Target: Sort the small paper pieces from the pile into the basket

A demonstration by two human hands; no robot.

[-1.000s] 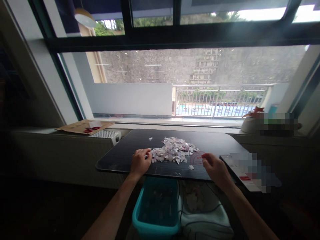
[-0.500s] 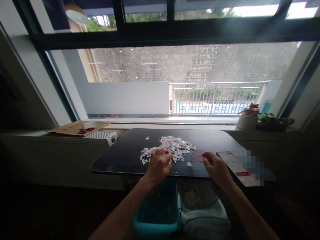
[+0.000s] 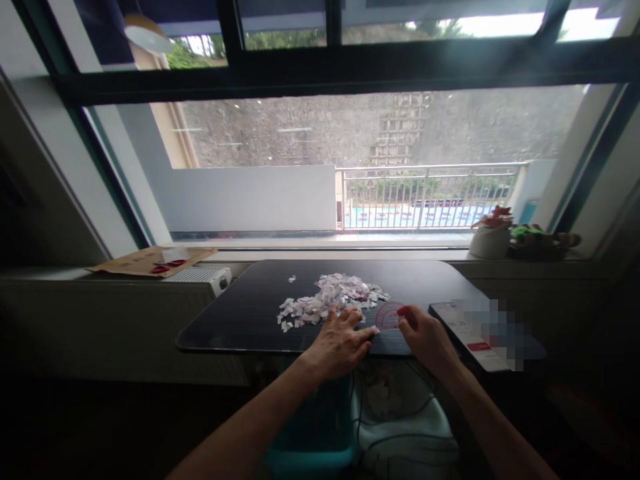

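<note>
Left fingers (image 3: 364, 335) spread loosely, one tip at a scrap (image 3: 376, 330) near the front edge of the surface (image 3: 225, 327); right fingers (image 3: 409, 315) pinch the protractor (image 3: 387, 314) (red-marked); light pressure should suit paper.

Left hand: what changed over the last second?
The left hand moved right along the near side of the paper pile, from its left end to the lone scrap by the protractor. No clear grasp or release shows.

Unchanged: right hand pinching the protractor's right edge; scissors; pile, as far as visible.
</note>
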